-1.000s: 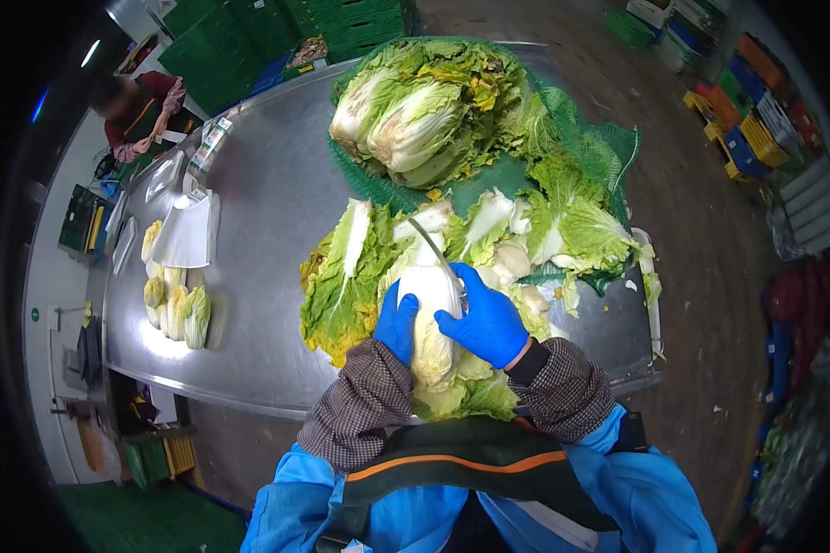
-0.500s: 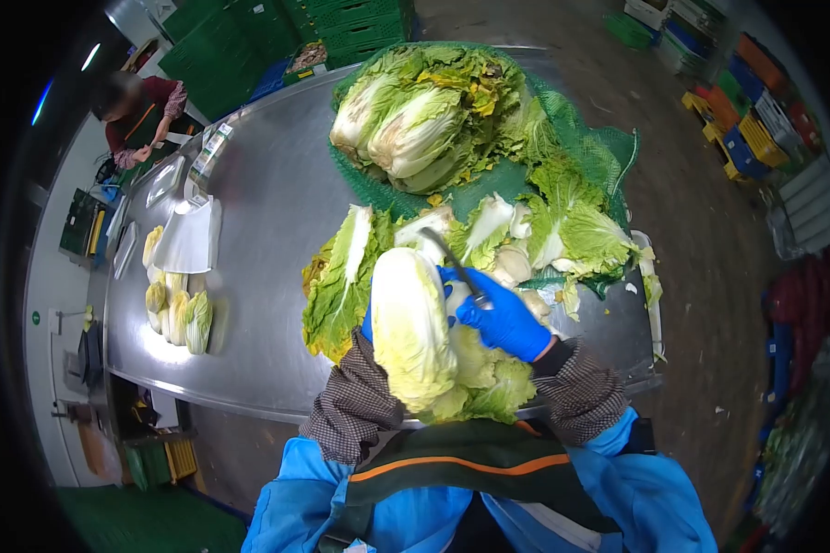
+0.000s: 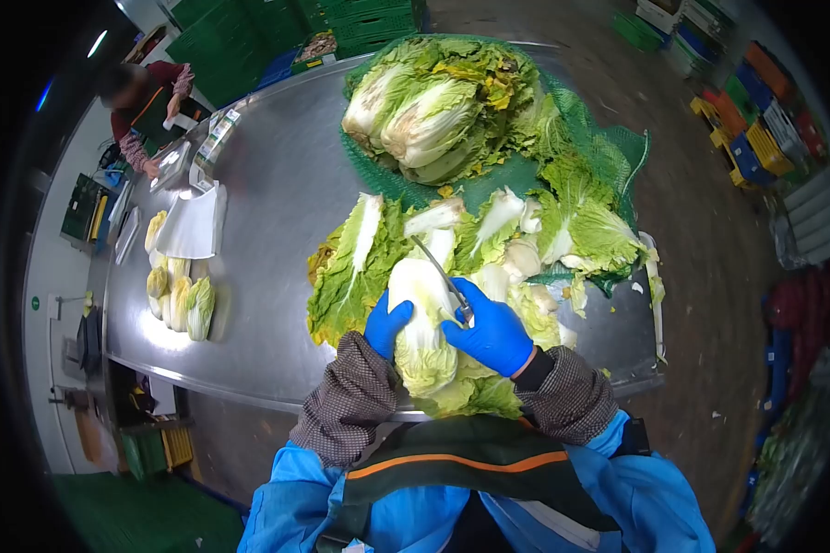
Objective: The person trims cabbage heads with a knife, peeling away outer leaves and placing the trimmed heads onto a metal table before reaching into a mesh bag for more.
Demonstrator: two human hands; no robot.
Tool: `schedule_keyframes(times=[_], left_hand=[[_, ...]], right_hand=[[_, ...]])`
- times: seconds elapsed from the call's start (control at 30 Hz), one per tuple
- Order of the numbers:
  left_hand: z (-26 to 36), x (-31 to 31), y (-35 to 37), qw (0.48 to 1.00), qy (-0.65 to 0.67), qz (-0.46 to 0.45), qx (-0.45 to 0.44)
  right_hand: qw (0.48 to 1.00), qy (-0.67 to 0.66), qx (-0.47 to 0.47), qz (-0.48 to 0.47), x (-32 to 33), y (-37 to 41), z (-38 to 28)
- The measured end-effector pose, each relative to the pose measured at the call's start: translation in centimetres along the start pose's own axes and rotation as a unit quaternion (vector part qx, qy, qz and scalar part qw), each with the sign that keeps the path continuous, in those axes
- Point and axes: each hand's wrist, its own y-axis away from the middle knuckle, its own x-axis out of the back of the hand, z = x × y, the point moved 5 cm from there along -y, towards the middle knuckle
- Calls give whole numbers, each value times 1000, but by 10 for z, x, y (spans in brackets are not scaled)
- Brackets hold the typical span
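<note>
A pale napa cabbage (image 3: 421, 323) lies upright in front of me, its leafy end toward my body. My left hand (image 3: 386, 323), in a blue glove, grips its left side. The blue-gloved right hand (image 3: 491, 329) is closed round the handle of a knife (image 3: 441, 273), its fingers against the cabbage's right side. The blade points up and left across the cabbage's upper end. Loose outer leaves (image 3: 355, 263) and cut pieces lie just beyond and beside the cabbage.
Whole cabbages (image 3: 431, 120) are heaped on green netting (image 3: 609, 143) on the metal table (image 3: 277, 184). Small cabbages (image 3: 180, 300) and a white tray (image 3: 191, 224) stand at the left. Another person (image 3: 157, 111) works at the table's far left corner. Stacked crates (image 3: 756, 138) are at the right.
The cabbage has moved slightly right and down. My left hand has come into fuller view at its side, and my right hand has moved lower. The other person's hands have moved apart.
</note>
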Motion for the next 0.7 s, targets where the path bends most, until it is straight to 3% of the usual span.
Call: schedule_keyframes(times=[0.07, 0.17, 0.2, 0.27, 0.33, 0.4, 0.43, 0.5, 0.53, 0.63, 0.7], left_hand=[[-4, 9, 4, 1000, -14, 7, -12], [7, -12, 35, 961, 238, -53, 130], [14, -14, 38, 954, 247, -106, 131], [26, -20, 46, 949, 268, -118, 115], [34, -18, 43, 953, 261, -126, 91], [31, -3, 41, 968, 229, -60, 87], [31, 4, 41, 973, 213, -26, 86], [27, 11, 36, 959, 253, 64, 114], [29, 23, 28, 970, 219, 70, 78], [54, 33, 22, 978, 197, 72, -15], [78, 40, 23, 980, 161, 58, -101]], right_hand=[[978, 204, 17, 38, 1, 3, -16], [963, 231, 23, 133, 15, -12, 9], [970, 202, 8, 138, 24, -24, 27], [972, 181, 17, 151, 29, -36, 48], [984, 143, 14, 105, 25, -34, 3], [994, 53, 44, 80, 5, -32, -21], [999, -7, -42, -6, -10, -34, -26], [998, 16, -42, -53, -26, -28, -52], [992, 54, -62, -95, -33, -28, -59], [995, 84, 21, -46, -63, -38, -55], [991, -123, 30, -44, -68, -54, -52]])
